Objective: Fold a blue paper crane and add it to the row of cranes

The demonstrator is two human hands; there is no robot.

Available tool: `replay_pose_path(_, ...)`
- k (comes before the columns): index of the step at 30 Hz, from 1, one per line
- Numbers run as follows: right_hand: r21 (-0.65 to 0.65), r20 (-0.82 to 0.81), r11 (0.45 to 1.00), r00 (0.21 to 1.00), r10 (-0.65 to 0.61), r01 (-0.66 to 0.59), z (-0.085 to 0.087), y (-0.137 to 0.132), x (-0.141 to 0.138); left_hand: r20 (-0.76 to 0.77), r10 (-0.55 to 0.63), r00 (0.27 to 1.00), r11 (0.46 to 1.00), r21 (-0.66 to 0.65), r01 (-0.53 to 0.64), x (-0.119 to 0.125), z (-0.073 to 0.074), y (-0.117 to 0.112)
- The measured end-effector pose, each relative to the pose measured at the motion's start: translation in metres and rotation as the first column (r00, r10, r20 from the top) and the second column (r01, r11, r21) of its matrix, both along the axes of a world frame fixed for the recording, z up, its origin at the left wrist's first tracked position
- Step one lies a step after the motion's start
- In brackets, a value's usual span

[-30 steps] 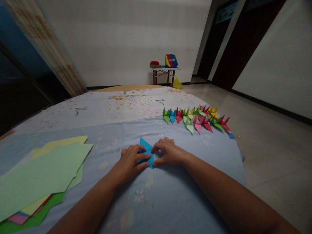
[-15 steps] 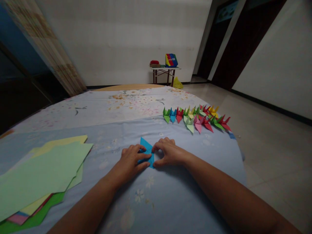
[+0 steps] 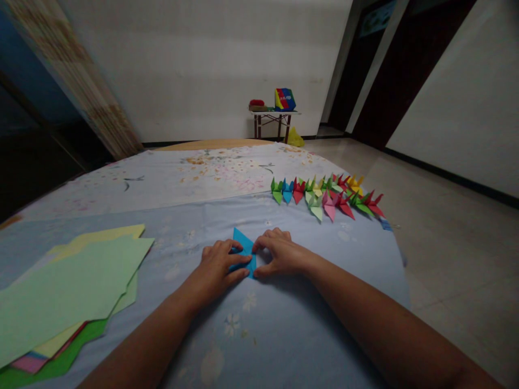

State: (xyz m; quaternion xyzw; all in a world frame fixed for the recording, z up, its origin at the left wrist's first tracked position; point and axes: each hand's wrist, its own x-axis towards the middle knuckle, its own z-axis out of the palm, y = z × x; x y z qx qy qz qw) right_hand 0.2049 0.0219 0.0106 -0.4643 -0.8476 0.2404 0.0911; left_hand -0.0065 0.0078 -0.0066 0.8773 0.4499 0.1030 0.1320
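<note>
Pressing the blue paper [image 3: 242,240] to the blue cloth [image 3: 284,329], both hands match their pose of half a second and a second ago. The paper stays put as well, its point directed away from the person; only the view shifts, very slightly.

The left hand [image 3: 219,263] lies with fingers and thumb spread on the paper, hiding much of its left part. The right hand [image 3: 281,253] curves in at the paper's right edge, forefinger above and thumb at the lower corner, with a gap between them; whether they pinch a fold, I cannot tell.

Beyond the right hand, well apart from it, folded cranes [image 3: 328,204] crowd the cloth's right side in green, blue, red, pink and yellow. Loose sheets [image 3: 77,292] overlap at the left, pale green uppermost, taking up the space beside the left forearm. The two forearms cover part of the near cloth.

A flowered white cloth [image 3: 170,189] spreads over the far half of the table [image 3: 211,144]. By the wall, a stand [image 3: 259,113] bears a multicoloured bag [image 3: 286,100] and a red item [image 3: 257,102]; a yellow bag [image 3: 295,138] sits on the floor beside it.
</note>
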Motion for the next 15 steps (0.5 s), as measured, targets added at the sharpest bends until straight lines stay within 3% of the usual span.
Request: replay_pose_path(15,0.022,0.045,1.000,0.999,0.000,-0.001,-0.0028,0.0004,-0.0037,-0.002,0.013,1.000,1.000,-0.024,-0.013,0.0013,0.0010,0.0005)
